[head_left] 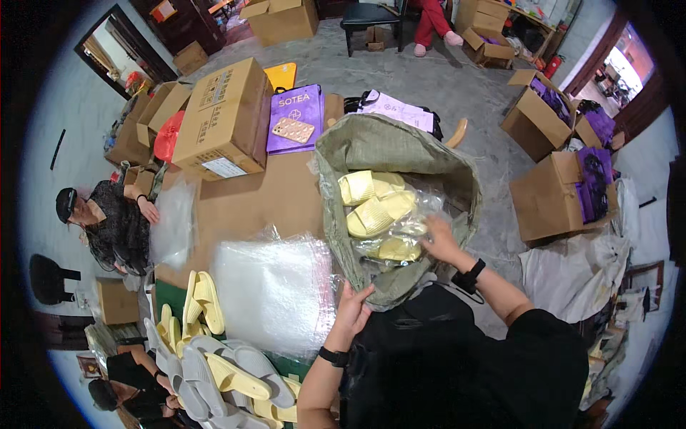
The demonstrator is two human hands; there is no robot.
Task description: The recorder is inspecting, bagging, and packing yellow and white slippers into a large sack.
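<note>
A large olive-green woven sack (389,136) stands open in front of me, its wide mouth facing up. Inside lie yellow slippers (372,217) in clear plastic bags, one pair above another. My left hand (353,309) grips the near left part of the sack's rim. Inside the mouth, on the right, my right hand (441,242) has its fingers closed on a crinkled clear plastic bag (411,227) next to the slippers. Its fingertips are partly lost against the plastic. A dark band is on each of my wrists.
Left of the sack, a stack of clear plastic bags (268,289) lies on the table (261,207). Grey and yellow slippers (221,375) pile up nearer me. A big carton (221,118) and a purple bag (296,114) with a phone (293,130) are behind. Two people work at left; cartons (547,196) stand at right.
</note>
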